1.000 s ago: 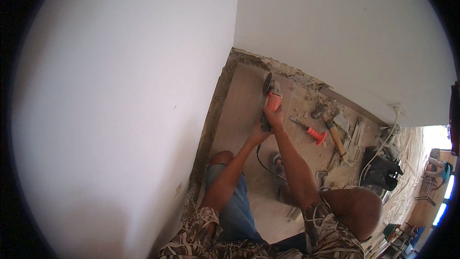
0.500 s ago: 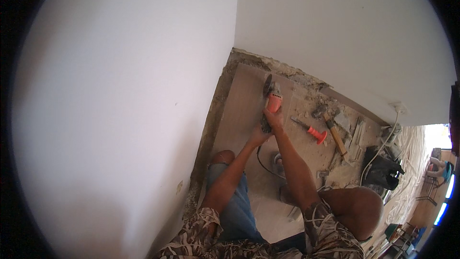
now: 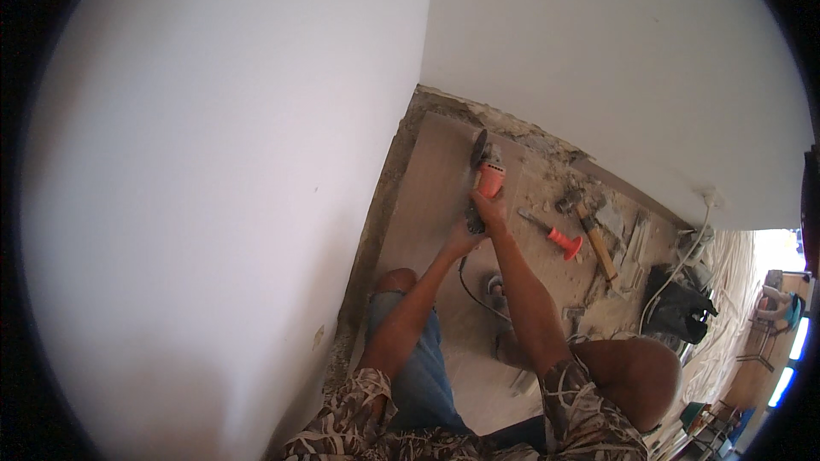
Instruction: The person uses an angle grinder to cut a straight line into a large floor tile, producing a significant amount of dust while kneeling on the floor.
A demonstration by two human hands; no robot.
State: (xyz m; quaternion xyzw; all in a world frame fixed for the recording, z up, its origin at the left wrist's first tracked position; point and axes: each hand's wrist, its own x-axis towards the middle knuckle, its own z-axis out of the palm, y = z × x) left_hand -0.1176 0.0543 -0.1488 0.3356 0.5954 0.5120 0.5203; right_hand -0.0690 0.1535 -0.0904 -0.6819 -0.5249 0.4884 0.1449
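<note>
An orange angle grinder (image 3: 489,176) with a dark cutting disc (image 3: 478,148) is over the large wood-look floor tile (image 3: 410,205), near the wall corner, a faint dusty haze left of it. My right hand (image 3: 489,209) is closed round the grinder's body. Lower down, my left hand (image 3: 465,239) grips its dark rear end, its fingers partly hidden. A black cord (image 3: 467,290) runs from the tool across the floor. To the right lie a chisel (image 3: 564,240) with a red guarded handle and a wooden-handled hammer (image 3: 595,240) among rubble.
White walls (image 3: 213,188) meet behind the tile, with a rough, broken strip (image 3: 478,109) along their base. At right are a black bag (image 3: 670,303), a white cable (image 3: 679,265), a crumpled pale sheet (image 3: 726,282) and stools (image 3: 756,358). My bent knees frame the lower floor.
Both hands stay on the grinder in nearly the same place. A faint haze shows more beside the disc than a second ago. The view has shifted very slightly.
</note>
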